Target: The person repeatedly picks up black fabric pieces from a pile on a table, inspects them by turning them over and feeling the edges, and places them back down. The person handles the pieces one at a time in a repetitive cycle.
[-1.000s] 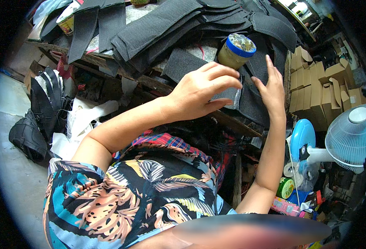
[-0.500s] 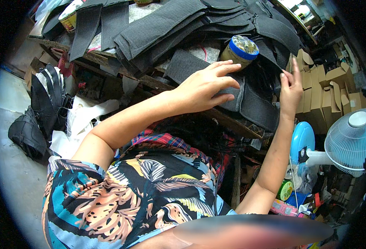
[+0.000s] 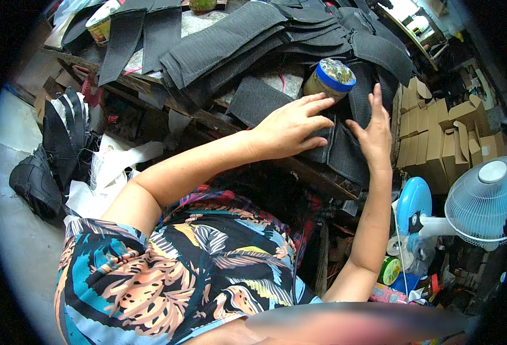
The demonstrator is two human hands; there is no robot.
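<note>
My left hand [image 3: 293,126] is over the front edge of the workbench, fingers apart, just in front of a jar with a blue rim [image 3: 329,79]. It holds nothing. To the right of the jar is my right hand [image 3: 374,131], raised with thumb and fingers spread, nothing in its grasp. Beneath and between the hands lie dark grey fabric pieces [image 3: 345,152], some hanging over the bench edge. A flat dark piece [image 3: 258,99] rests left of the jar. Behind it spreads a stack of long black fabric strips [image 3: 224,43].
Cardboard boxes [image 3: 428,135] are piled right of the bench. A blue and white fan [image 3: 477,201] stands nearer on the right. Black shoe-like pieces [image 3: 35,184] and white cloth [image 3: 107,172] lie at left. A labelled tub [image 3: 99,29] sits on the bench's far left.
My right hand has moved left, toward the jar, and its fingers have spread from a near pinch at the dark strip's edge. My left hand has barely shifted.
</note>
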